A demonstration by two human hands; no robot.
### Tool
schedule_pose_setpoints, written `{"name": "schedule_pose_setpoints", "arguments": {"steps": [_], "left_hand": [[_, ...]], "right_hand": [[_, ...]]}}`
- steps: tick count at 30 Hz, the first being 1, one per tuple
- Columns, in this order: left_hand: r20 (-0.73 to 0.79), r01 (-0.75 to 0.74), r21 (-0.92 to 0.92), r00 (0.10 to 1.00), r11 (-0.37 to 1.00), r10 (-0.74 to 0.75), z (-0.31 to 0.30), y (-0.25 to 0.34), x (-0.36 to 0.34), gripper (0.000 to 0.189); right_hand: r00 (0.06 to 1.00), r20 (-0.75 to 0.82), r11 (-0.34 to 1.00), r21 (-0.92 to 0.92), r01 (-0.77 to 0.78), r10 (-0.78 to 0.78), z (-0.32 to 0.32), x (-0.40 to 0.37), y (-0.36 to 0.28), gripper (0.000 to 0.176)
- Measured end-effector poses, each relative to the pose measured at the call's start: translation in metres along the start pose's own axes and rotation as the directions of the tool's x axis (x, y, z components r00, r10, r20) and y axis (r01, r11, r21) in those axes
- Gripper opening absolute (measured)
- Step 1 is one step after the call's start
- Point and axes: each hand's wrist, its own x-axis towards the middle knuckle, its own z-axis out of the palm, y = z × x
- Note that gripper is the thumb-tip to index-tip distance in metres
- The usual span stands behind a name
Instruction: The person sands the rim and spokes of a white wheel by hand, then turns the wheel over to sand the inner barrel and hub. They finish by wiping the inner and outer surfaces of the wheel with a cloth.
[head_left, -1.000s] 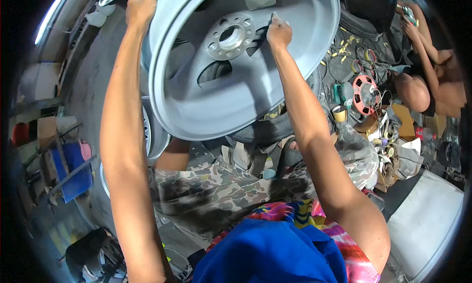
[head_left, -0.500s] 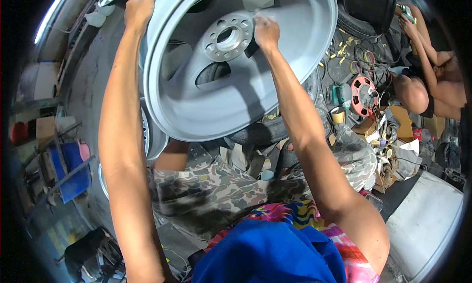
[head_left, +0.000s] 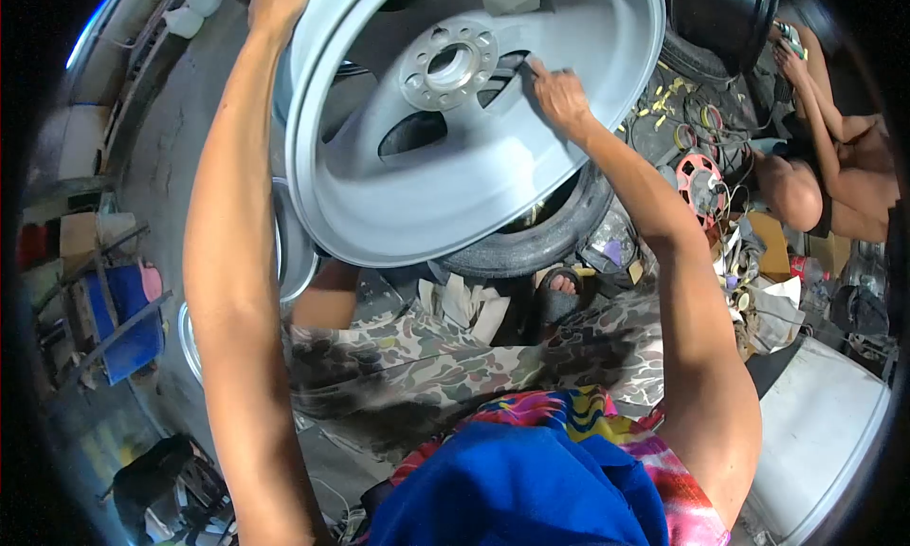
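Observation:
A grey wheel rim (head_left: 408, 228) stands tilted in front of me, its hub and bolt holes facing me. My left hand (head_left: 280, 8) is closed over its outer edge at the upper left. My right hand (head_left: 564, 100) is inside the barrel, fingertips at the edge of a spoke opening right of the hub. Its index finger points forward while the other fingers are bent; anything under them is hidden. Beneath the rim lies a black tyre (head_left: 540, 247).
At right, another person's hands (head_left: 789, 61) hold a small tool near a black rim (head_left: 725, 15). A red cable reel (head_left: 700, 188), cords and yellow scraps lie on the floor. A white panel (head_left: 820, 442) is lower right, a blue bin (head_left: 128, 323) at left.
My right hand has moved right and down, away from the hub to the spoke opening's outer edge. The rim has shifted slightly right; my left hand stays on its edge.

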Motion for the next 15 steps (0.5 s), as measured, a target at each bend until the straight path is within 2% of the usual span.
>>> {"name": "schedule_pose_setpoints", "arguments": {"steps": [1,2,3,5,6,8,9,10,11,14,15], "left_hand": [[-0.027,-0.091,0.095,0.995,0.991,0.093,0.001,-0.008,0.006,0.067],[-0.037,-0.052,-0.037,0.998,0.998,0.051,-0.001,0.0,-0.004,0.067],[-0.016,-0.017,-0.022,1.0,1.0,0.017,-0.003,0.0,-0.004,0.066],[0.001,0.021,-0.007,1.0,1.0,-0.021,-0.006,0.001,-0.006,0.066],[0.004,0.01,-0.029,1.0,1.0,-0.01,-0.006,0.001,-0.007,0.067],[0.004,-0.004,-0.054,1.0,0.999,0.004,-0.006,0.002,-0.006,0.067],[0.02,0.006,-0.006,1.0,1.0,-0.006,-0.005,0.001,-0.004,0.068],[0.032,0.014,0.042,0.999,0.999,-0.016,-0.005,0.001,-0.001,0.068],[0.016,-0.037,0.02,0.999,0.999,0.037,-0.004,0.001,-0.002,0.069],[-0.019,-0.012,-0.02,1.0,1.0,0.011,-0.006,0.004,-0.008,0.069],[-0.013,-0.008,-0.017,1.0,1.0,0.008,-0.006,0.002,-0.007,0.069]], "right_hand": [[0.992,0.12,0.997,0.076,-0.034,0.024,-0.009,0.004,-0.004,0.021],[0.968,0.247,0.985,0.152,-0.077,0.038,-0.017,0.007,-0.007,0.022],[0.968,0.249,0.985,0.155,-0.074,0.033,-0.025,0.012,-0.003,0.022],[0.997,-0.076,0.988,0.153,0.029,-0.018,-0.04,0.026,0.014,0.02],[0.997,-0.075,0.987,0.156,0.03,-0.018,-0.04,0.033,0.022,0.02],[0.999,0.044,0.999,-0.034,-0.027,0.029,-0.039,0.046,0.04,0.018],[0.995,0.07,0.996,-0.056,0.072,-0.068,-0.037,0.036,0.043,0.017],[0.995,0.068,0.996,-0.058,0.071,-0.067,-0.033,0.027,0.035,0.017],[0.992,0.118,0.998,-0.035,0.052,-0.048,-0.021,0.016,0.022,0.018],[0.965,0.246,0.988,0.14,0.058,-0.091,0.003,0.001,-0.009,0.02],[0.983,0.118,0.966,0.235,0.112,-0.143,-0.001,-0.005,-0.01,0.021]]}}
